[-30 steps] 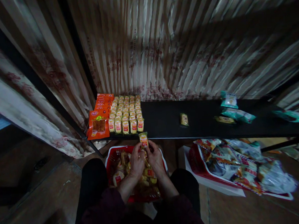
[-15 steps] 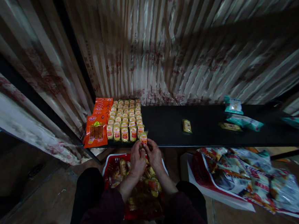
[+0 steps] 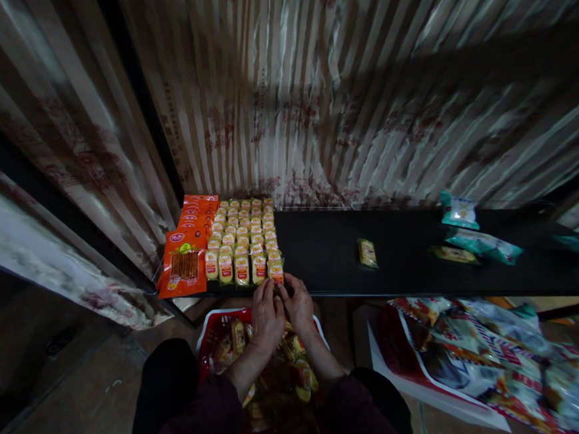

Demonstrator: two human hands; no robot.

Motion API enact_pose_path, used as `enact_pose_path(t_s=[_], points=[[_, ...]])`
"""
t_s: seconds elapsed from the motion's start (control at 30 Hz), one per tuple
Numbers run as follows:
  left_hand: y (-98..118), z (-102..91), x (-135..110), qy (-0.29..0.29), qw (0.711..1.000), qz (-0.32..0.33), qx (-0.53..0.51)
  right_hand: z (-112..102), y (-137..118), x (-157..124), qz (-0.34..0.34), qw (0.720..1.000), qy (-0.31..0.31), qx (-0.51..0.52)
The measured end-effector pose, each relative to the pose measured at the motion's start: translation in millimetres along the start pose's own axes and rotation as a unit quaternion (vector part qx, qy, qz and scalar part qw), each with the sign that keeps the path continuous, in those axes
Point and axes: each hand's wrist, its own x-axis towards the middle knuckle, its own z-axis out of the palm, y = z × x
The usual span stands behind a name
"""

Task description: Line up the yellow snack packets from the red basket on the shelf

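Note:
My left hand (image 3: 266, 316) and my right hand (image 3: 298, 305) are side by side at the front edge of a black shelf (image 3: 413, 261). Together their closed fingers pinch one small yellow snack packet (image 3: 276, 272), which stands at the right end of the front row of several rows of identical yellow packets (image 3: 244, 237). A stack of orange snack bags (image 3: 188, 255) lies left of those rows. Below my hands, between my knees, a red basket (image 3: 209, 329) holds more yellow packets.
One lone yellow packet (image 3: 367, 252) lies mid-shelf. Green and white packets (image 3: 471, 229) sit at the shelf's right end. A large printed plastic bag of snacks (image 3: 485, 355) lies on the floor to the right. A striped curtain (image 3: 334, 93) hangs behind the shelf.
Both hands rose from over the basket to the shelf edge, carrying the yellow packet up to the end of the front row.

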Motion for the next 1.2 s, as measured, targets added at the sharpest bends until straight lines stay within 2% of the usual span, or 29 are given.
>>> enact_pose_path(t_s=[0.2,0.47,0.73,0.83,1.03,1.2], points=[[-8.3,1.1,1.1,-0.012,0.99,0.083,0.11,2.5,1.0,2.9,-0.006,1.0,0.009,-0.005],[-39.4,-2.4,5.0,-0.03,0.944,0.228,0.236,0.7,-0.5,1.1,-0.023,0.999,0.022,0.005],[-50.3,-9.2,11.3,0.029,0.892,0.335,0.301,4.8,12.1,-0.7,-0.04,0.998,0.032,0.033],[-50.2,-9.0,14.3,0.047,0.885,0.353,0.3,4.0,16.0,0.8,-0.039,0.998,0.016,0.037],[-45.4,-3.6,23.9,0.081,0.899,0.341,0.264,0.8,16.3,2.9,-0.027,0.999,-0.015,0.042],[-45.6,-1.2,30.4,0.072,0.903,0.347,0.242,-0.6,11.6,6.3,-0.021,0.997,-0.034,0.059]])
